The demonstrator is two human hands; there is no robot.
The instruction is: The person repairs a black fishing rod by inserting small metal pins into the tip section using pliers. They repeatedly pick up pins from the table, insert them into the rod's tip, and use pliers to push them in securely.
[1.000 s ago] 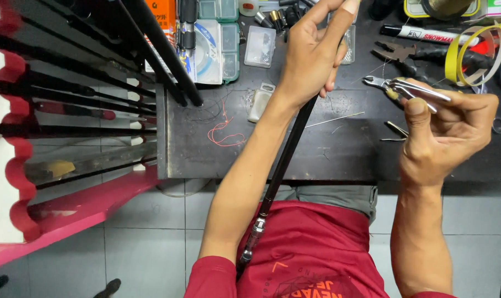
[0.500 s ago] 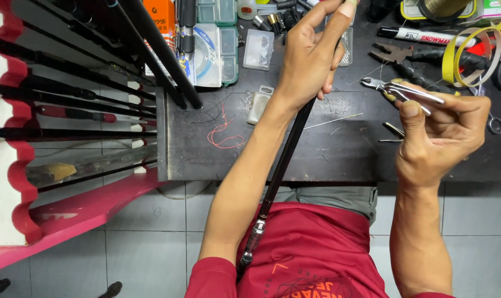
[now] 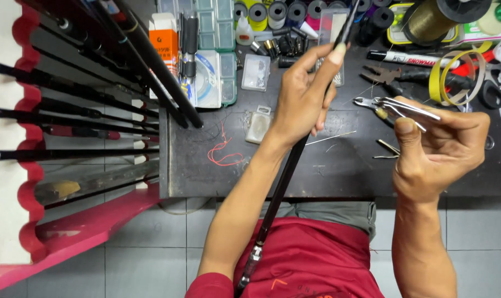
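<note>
Left hand (image 3: 303, 96) gripped the rod (image 3: 278, 187) over the bench's (image 3: 338, 176) front edge; right hand (image 3: 435, 149) clasped pliers (image 3: 396, 107)

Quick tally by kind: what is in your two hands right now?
Rod, held in the left hand: 1
Pliers, held in the right hand: 1
Total: 2

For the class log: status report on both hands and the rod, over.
Left hand gripping black fishing rod, angled across the bench. Right hand pinching silver pliers, jaws clear of rod. Red thread loose on dark benchtop, not obstructing.
</note>
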